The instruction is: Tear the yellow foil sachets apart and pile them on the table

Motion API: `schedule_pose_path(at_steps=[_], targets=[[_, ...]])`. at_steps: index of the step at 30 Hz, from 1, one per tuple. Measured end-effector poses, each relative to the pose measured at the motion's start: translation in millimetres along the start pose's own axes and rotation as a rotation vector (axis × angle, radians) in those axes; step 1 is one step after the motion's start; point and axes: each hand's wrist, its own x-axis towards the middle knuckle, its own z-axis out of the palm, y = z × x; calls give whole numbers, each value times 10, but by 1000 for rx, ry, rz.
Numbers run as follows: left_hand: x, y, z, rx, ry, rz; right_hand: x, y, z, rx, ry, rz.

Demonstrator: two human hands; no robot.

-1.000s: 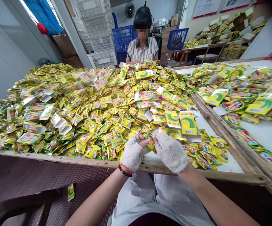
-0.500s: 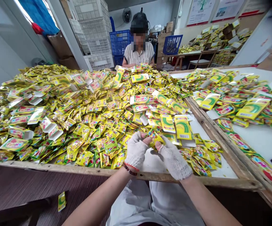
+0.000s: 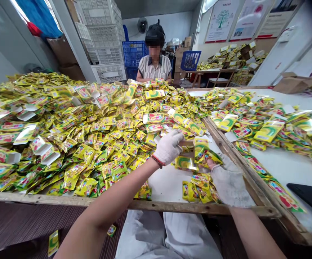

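My left hand, in a white knit glove, reaches over the flat yellow cartons with its fingers curled. A blurred edge shows at its fingertips; what they grip, if anything, is hard to make out. My right hand, gloved too, pinches yellow sachets between thumb and fingers; their exact number is unclear. Just behind them is a yellow-green carton. Another carton lies on the white tabletop between my hands. Several loose sachets lie beside my right hand, close to the front edge.
A large heap of sachets with open cartons covers the left side. A wooden rail divides the table; more cartons and a black phone lie beyond it. A co-worker sits opposite. Fallen packets lie on the floor.
My hands, together at the sachet before, have parted. The left has moved forward and right to the cartons; the right has shifted right with sachets in it. The view has turned slightly right.
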Motion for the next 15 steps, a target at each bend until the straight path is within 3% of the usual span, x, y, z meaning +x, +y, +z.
schedule_pose_path(at_steps=[3,5,7,11,15], targets=[[-65,75,-206,-393,47,-163,3,-21,-2,-114,-101,-132],[-173,104,-332,-622,-12,-286,5,-58,80,-149,-162,-217],[-301,96,-410,-764,-50,-399,0,-105,200,-161,-136,-280],[-541,-1,-458,-779,-35,-516,-14,-202,388,-197,-83,-380],[-694,-106,-538,-749,-58,-583,9,-250,359,-168,53,-392]])
